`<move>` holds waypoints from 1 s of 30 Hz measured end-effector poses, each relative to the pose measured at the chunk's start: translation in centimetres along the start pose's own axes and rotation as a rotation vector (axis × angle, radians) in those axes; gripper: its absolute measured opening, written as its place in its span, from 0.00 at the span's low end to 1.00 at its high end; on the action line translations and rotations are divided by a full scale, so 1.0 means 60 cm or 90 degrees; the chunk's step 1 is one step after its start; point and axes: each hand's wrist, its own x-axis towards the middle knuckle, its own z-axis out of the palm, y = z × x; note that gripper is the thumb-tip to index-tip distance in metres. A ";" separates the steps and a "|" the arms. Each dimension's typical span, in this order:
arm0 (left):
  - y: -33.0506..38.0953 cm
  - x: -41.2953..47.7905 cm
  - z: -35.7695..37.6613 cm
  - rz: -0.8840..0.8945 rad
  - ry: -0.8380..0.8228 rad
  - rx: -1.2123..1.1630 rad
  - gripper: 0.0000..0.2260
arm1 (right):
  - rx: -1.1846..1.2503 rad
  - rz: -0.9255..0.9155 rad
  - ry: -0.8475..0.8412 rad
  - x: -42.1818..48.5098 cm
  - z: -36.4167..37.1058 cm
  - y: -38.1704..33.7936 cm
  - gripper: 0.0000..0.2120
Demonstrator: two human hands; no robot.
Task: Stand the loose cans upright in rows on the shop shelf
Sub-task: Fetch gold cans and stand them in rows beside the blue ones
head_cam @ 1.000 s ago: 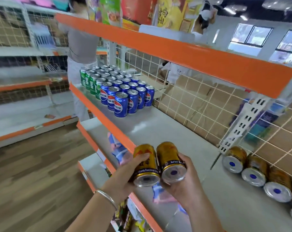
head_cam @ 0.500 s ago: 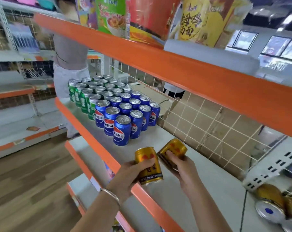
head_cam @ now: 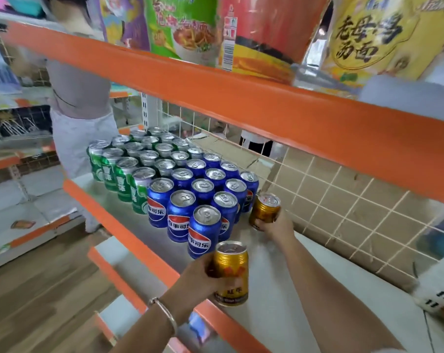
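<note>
**2 gold cans, 1 per hand, both upright**

Right hand (head_cam: 275,225): fingers curled round rear gold can (head_cam: 265,207), long axis near vertical. Whether its base touches the shelf (head_cam: 279,317) cannot be told. It is just beside the rearmost blue Pepsi can (head_cam: 250,189), near the wire-mesh back (head_cam: 343,200).

Left hand (head_cam: 203,278): fingers wrapped round front gold can (head_cam: 231,271), vertical, at the orange shelf lip (head_cam: 144,253), just right of the frontmost Pepsi can (head_cam: 204,230).

The right hand looks nearer its slot.

Two upright gold metal cans
Rear can (head_cam: 264,210) inside right grip (head_cam: 275,225); front can (head_cam: 231,271) inside left grip (head_cam: 198,278), at the grey metal shelf (head_cam: 264,324) edge.
</note>
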 end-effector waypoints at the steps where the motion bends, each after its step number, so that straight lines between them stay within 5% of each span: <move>1: -0.003 0.003 -0.006 0.009 -0.019 0.006 0.32 | 0.001 -0.005 0.007 0.007 0.003 -0.004 0.32; 7: -0.004 0.017 -0.023 0.044 -0.095 0.079 0.24 | 0.053 0.008 0.069 0.023 0.016 -0.015 0.30; 15: -0.007 0.046 -0.020 0.037 -0.083 0.056 0.26 | 0.199 0.031 0.105 -0.055 0.011 -0.021 0.25; 17: -0.004 0.054 -0.013 0.049 -0.078 0.069 0.26 | 0.244 0.041 -0.015 -0.097 -0.014 -0.027 0.24; 19: -0.001 0.066 -0.007 0.062 -0.072 0.075 0.28 | 0.304 0.030 -0.263 -0.140 -0.043 -0.022 0.28; 22: 0.009 0.082 0.007 0.058 -0.074 0.064 0.34 | 0.148 -0.044 -0.446 -0.180 -0.057 -0.017 0.36; 26: 0.026 0.095 0.031 0.025 -0.076 -0.013 0.26 | 0.087 -0.038 -0.209 -0.179 -0.031 -0.014 0.35; 30: 0.021 0.092 0.043 -0.001 -0.074 -0.009 0.31 | 0.086 -0.010 -0.042 -0.148 -0.009 -0.013 0.34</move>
